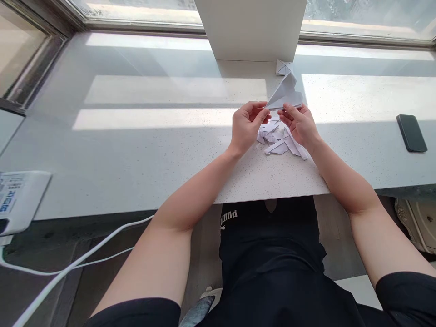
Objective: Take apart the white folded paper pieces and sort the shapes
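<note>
A folded sheet of white paper [285,93], roughly triangular, is held up above the counter between both hands. My left hand [250,122] pinches its left corner between thumb and fingers. On the other side my right hand [298,122] grips the lower right edge, thumb on top. Below the hands lies a loose pile of folded paper pieces [284,143], partly hidden by my fingers. Just behind the held sheet, a small folded paper square [283,67] with crossing creases rests against the foot of the white pillar.
The speckled white counter [153,168] runs along the windows, striped with sunlight. A white pillar [254,29] rises at the back. A black phone [411,133] lies at the right. At the left edge sit a white device [29,195] and a white cable [85,256].
</note>
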`<state>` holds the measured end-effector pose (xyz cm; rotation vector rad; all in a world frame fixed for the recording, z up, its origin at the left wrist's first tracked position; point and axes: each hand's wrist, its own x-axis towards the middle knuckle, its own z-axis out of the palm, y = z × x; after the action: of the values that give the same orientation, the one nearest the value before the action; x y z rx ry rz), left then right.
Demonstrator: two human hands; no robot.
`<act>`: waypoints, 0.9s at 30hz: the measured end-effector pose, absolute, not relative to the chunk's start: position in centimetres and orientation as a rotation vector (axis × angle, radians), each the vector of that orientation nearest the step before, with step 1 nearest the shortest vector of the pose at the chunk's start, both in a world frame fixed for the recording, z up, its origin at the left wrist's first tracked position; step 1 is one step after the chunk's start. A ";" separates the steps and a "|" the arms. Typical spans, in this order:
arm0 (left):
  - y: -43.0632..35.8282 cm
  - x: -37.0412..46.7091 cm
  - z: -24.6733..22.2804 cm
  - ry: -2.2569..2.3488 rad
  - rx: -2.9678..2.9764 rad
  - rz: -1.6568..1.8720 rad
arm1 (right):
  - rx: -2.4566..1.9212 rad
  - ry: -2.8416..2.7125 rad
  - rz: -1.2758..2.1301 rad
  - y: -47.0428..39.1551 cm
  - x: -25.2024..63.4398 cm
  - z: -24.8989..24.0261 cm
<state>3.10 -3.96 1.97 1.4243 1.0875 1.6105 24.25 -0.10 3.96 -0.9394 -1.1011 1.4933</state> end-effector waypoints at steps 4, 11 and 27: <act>-4.1 2.9 2.3 1.128 1.471 1.649 | -0.902 -1.030 1.551 -0.4 24.1 4.5; -4.2 2.8 2.1 1.143 1.570 1.660 | -0.978 -1.061 1.517 -0.9 23.8 4.6; -3.9 2.9 3.4 1.127 1.445 1.522 | -1.018 -1.589 1.266 -0.9 24.6 4.9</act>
<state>2.95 -3.90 3.44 1.4454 1.1267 1.5220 24.62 -0.93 4.88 -1.0180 -1.5890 1.2656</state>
